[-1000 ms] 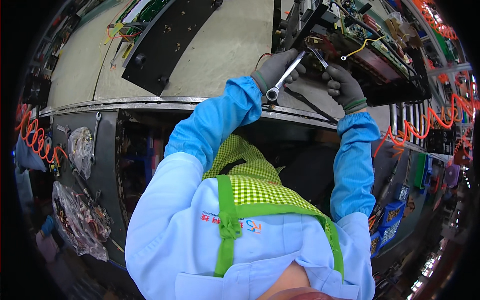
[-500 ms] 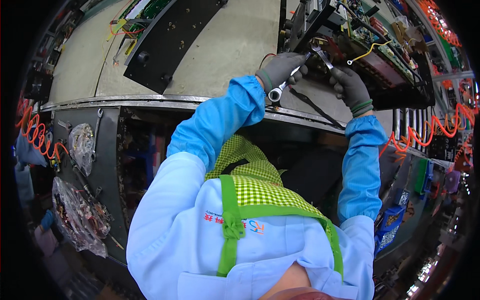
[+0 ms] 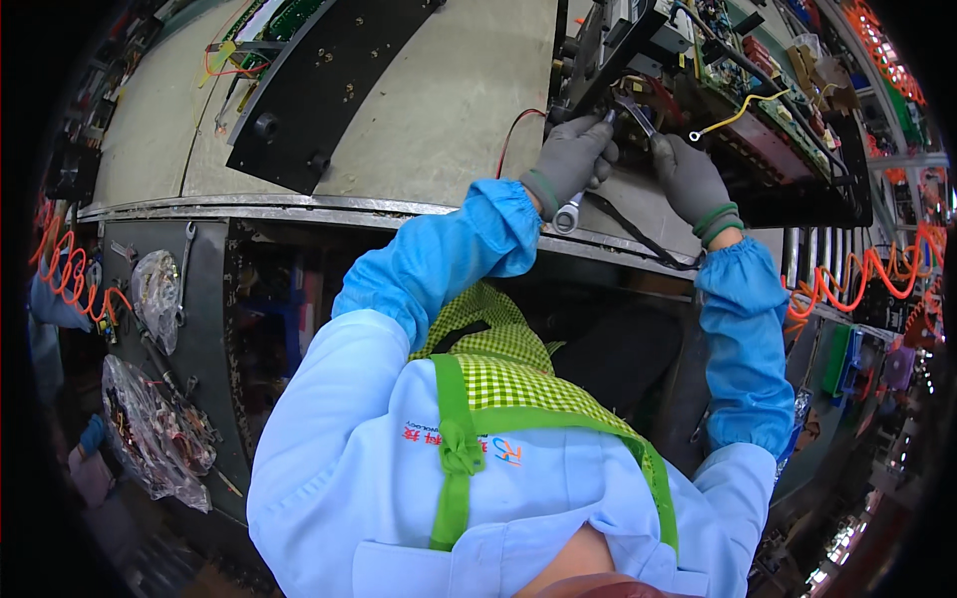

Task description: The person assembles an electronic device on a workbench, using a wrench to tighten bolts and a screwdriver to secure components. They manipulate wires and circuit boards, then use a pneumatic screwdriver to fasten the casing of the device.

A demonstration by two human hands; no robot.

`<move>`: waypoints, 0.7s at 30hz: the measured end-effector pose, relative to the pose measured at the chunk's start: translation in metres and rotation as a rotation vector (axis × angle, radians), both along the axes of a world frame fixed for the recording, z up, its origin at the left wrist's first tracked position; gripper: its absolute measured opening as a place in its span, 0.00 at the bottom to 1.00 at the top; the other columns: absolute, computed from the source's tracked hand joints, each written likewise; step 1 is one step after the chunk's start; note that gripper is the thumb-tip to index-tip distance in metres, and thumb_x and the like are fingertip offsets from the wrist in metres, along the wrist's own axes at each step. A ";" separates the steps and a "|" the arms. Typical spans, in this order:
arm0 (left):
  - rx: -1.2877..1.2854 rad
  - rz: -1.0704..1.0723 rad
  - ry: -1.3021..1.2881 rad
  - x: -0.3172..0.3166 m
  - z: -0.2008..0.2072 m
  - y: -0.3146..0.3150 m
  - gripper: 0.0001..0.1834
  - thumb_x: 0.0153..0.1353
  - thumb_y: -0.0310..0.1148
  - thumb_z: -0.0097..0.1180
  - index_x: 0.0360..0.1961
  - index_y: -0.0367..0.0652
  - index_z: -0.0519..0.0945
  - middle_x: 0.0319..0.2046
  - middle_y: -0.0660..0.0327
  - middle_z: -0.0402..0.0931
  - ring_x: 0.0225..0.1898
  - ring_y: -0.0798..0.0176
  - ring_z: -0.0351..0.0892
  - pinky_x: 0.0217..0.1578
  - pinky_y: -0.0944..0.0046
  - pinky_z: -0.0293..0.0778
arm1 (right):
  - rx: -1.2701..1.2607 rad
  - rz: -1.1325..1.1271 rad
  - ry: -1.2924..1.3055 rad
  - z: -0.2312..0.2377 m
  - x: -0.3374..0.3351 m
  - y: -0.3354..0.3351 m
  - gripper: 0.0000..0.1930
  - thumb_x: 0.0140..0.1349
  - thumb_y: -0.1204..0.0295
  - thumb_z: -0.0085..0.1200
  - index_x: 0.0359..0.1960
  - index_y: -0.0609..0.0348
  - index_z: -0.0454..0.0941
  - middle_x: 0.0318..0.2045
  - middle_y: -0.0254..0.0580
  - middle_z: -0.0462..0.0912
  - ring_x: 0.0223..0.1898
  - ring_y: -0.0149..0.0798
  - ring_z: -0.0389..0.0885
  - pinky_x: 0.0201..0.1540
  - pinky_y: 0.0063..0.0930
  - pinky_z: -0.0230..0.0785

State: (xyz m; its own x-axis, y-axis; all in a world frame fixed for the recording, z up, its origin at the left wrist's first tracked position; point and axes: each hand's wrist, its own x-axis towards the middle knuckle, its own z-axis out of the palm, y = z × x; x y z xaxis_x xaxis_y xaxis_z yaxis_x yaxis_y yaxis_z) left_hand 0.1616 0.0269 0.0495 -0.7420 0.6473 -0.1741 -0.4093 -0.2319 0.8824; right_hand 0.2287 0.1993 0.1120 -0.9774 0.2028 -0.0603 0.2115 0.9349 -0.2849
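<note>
My left hand [image 3: 575,164], in a grey glove, is closed round a ratchet wrench [image 3: 566,218], whose ring end sticks out below the palm. My right hand [image 3: 690,179], gloved alike, grips an open-ended wrench [image 3: 635,115]. Its jaw reaches to the underside of an open electronics chassis [image 3: 638,50] with a black panel. The exact spot where the tools meet the chassis is partly hidden by my left hand and shadow. A yellow wire [image 3: 743,112] with a ring terminal hangs beside the right hand. Below the hands a black cable [image 3: 638,237] lies along the bench.
A black metal panel [image 3: 329,95] lies on the bench [image 3: 439,120] to the left, near a green circuit board [image 3: 289,22]. Plastic bags of small parts [image 3: 159,434] and a spanner [image 3: 186,261] rest on a lower grey surface. Orange coiled hoses [image 3: 857,274] hang at the right.
Both hands have shifted slightly, still gripping their wrenches. The left hand's wrench has swung, so its ring end now points more downward. A red and black wire shows more at the left hand.
</note>
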 end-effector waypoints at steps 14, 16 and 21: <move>0.020 -0.301 -0.030 -0.023 0.002 -0.016 0.16 0.69 0.36 0.42 0.50 0.36 0.71 0.20 0.69 0.63 0.14 0.79 0.55 0.14 0.77 0.52 | 0.118 0.222 -0.038 0.002 0.010 0.043 0.25 0.63 0.47 0.46 0.35 0.61 0.73 0.26 0.56 0.78 0.32 0.60 0.77 0.33 0.50 0.67; 0.042 -0.314 -0.042 -0.023 -0.002 -0.013 0.17 0.69 0.36 0.42 0.52 0.36 0.71 0.19 0.69 0.62 0.14 0.79 0.54 0.13 0.77 0.51 | 0.141 0.225 0.011 -0.005 0.010 0.050 0.25 0.63 0.46 0.46 0.35 0.60 0.74 0.26 0.56 0.78 0.31 0.59 0.77 0.33 0.49 0.67; 0.008 -0.334 -0.034 -0.026 0.000 -0.011 0.17 0.69 0.36 0.42 0.53 0.36 0.70 0.19 0.70 0.60 0.13 0.80 0.52 0.13 0.77 0.50 | 0.356 0.231 -0.046 0.012 -0.002 0.061 0.24 0.62 0.47 0.46 0.31 0.56 0.79 0.26 0.53 0.80 0.30 0.57 0.78 0.32 0.48 0.68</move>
